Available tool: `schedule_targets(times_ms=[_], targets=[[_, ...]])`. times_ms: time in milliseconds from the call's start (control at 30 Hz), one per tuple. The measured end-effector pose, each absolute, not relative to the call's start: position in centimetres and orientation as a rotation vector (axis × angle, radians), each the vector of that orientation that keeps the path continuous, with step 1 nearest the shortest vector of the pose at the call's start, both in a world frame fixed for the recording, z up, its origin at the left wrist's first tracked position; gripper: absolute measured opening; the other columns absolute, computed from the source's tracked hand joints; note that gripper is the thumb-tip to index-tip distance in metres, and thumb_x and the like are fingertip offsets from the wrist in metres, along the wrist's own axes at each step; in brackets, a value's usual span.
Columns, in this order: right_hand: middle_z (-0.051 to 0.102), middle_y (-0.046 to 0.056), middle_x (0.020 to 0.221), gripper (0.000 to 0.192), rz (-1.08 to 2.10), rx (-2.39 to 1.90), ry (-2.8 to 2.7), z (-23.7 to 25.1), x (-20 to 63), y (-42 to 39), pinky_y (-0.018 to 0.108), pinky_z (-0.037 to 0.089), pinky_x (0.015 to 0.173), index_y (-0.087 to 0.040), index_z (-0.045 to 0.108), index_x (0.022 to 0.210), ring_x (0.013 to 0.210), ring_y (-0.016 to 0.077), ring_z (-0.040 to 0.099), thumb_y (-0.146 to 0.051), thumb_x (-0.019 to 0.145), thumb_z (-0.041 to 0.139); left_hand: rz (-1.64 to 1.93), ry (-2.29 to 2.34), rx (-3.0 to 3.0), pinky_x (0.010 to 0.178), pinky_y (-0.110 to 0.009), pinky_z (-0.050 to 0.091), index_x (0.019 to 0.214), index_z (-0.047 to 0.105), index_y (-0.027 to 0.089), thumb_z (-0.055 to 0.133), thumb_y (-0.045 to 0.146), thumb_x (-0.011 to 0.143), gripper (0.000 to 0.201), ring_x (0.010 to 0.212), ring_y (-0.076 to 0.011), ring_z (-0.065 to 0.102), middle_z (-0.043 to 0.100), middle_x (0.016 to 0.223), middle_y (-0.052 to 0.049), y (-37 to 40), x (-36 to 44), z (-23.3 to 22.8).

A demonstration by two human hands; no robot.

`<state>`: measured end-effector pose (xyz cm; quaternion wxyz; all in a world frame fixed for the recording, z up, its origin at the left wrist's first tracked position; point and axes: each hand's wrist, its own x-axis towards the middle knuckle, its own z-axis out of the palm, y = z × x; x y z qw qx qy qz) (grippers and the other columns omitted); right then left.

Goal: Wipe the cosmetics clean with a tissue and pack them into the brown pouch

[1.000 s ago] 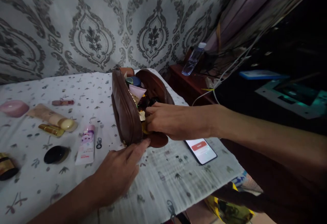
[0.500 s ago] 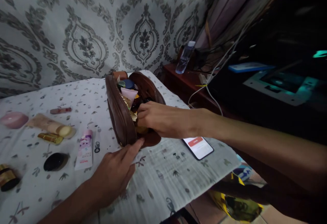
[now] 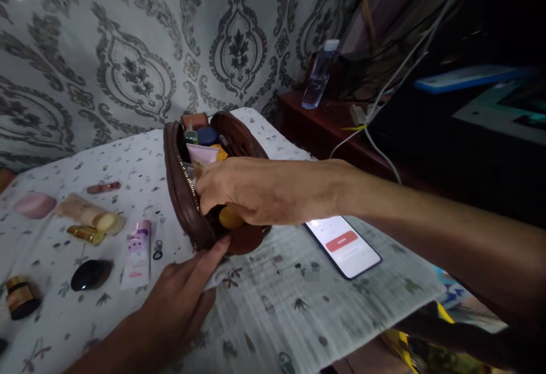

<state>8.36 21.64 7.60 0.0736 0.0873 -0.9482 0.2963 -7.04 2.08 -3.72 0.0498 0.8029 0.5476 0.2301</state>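
Right hand (image 3: 251, 189) comes in from 3 o'clock, arm stretched flat across the table (image 3: 264, 300), palm down, fingers curled into the mouth of the pouch (image 3: 187, 192). It's reaching among the stuff inside, with a yellow cap (image 3: 231, 217) sitting right under the knuckles, touching or almost touching them. Can't tell if the fingers are actually clamped on anything, since the fingertips are buried in the pouch.

Left hand (image 3: 183, 300) comes up from 7 o'clock, lying flat on the table, fingers straight, index fingertip pressed against the near bottom end of the pouch. Nothing held, just an open hand bracing it.

The pouch is brown, leathery-looking, standing on its base with the zipper gaping wide open. It's stuffed: a pink tube (image 3: 202, 153), a blue lid (image 3: 207, 135), a green-topped bottle (image 3: 190, 136) poke out at the far end. It sits mid-table, at 12 o'clock from the left hand and right under the right one.

Around it: a phone (image 3: 343, 246) with a lit screen at 4 o'clock from the pouch, lying just beside the right wrist. Off at 9 o'clock there's a pink-white tube (image 3: 137, 253), a black compact (image 3: 89, 274), a gold stick (image 3: 84, 233), a beige tube (image 3: 87, 213), a pink soap-like lump (image 3: 34, 204) and a little jar (image 3: 22, 297), all well apart from both hands.
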Motion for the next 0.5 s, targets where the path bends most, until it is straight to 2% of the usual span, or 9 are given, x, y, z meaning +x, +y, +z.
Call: schedule_targets(times_ms=[100, 200, 333, 433, 500], targets=[[0.06, -0.004, 0.075, 0.021, 0.97, 0.216, -2.792, 6.8, 8.3, 22.1, 0.027, 0.045, 0.084, -0.019, 0.061, 0.073, 0.08, 0.0113, 0.058, -0.002, 0.084, 0.053, 0.673, 1.666, 2.445, 0.07, -0.027, 0.061, 0.159, 0.009, 0.027, 0.036, 0.012, 0.093, 0.073, 0.094, -0.019, 0.072, 0.071, 0.122, -0.009, 2.1, -7.0, -3.6], [0.06, -0.004, 0.067, 0.023, 1.038, 0.213, -2.818, 5.8, 7.6, 22.2, 0.025, 0.045, 0.073, -0.019, 0.059, 0.063, 0.069, 0.0102, 0.056, -0.003, 0.08, 0.059, 0.655, 1.671, 2.444, 0.068, -0.028, 0.06, 0.159, 0.007, 0.026, 0.035, 0.011, 0.092, 0.073, 0.09, -0.0189, 0.072, 0.072, 0.115, -0.009, 2.1, -6.8, -3.6], [0.064, -0.003, 0.063, 0.03, 0.928, 0.218, -3.109, 5.1, 6.0, 21.6, 0.025, 0.042, 0.062, -0.019, 0.057, 0.054, 0.059, 0.009, 0.053, 0.001, 0.077, 0.057, 0.622, 1.66, 2.422, 0.074, -0.031, 0.06, 0.157, 0.003, 0.02, 0.036, 0.011, 0.092, 0.074, 0.095, -0.02, 0.07, 0.07, 0.118, -0.012, 1.4, -6.6, -3.0], [0.066, -0.003, 0.06, 0.029, 0.858, 0.155, -3.216, 4.8, 5.2, 21.1, 0.023, 0.041, 0.058, -0.019, 0.059, 0.053, 0.056, 0.0087, 0.054, -0.002, 0.076, 0.06, 0.432, 1.68, 2.375, 0.076, -0.033, 0.059, 0.153, 0.016, 0.018, 0.04, 0.013, 0.092, 0.065, 0.101, -0.0215, 0.068, 0.067, 0.123, -0.014, 0.1, -7.0, -2.3], [0.062, -0.006, 0.052, 0.029, 0.789, -0.08, -3.083, 4.7, 4.9, 21.0, 0.021, 0.041, 0.054, -0.02, 0.057, 0.048, 0.05, 0.0079, 0.052, -0.004, 0.068, 0.07, 0.326, 1.714, 2.312, 0.076, -0.035, 0.058, 0.145, 0.03, 0.018, 0.041, 0.013, 0.091, 0.055, 0.103, -0.0222, 0.067, 0.067, 0.122, -0.013, -0.9, -7.7, -2.0]])
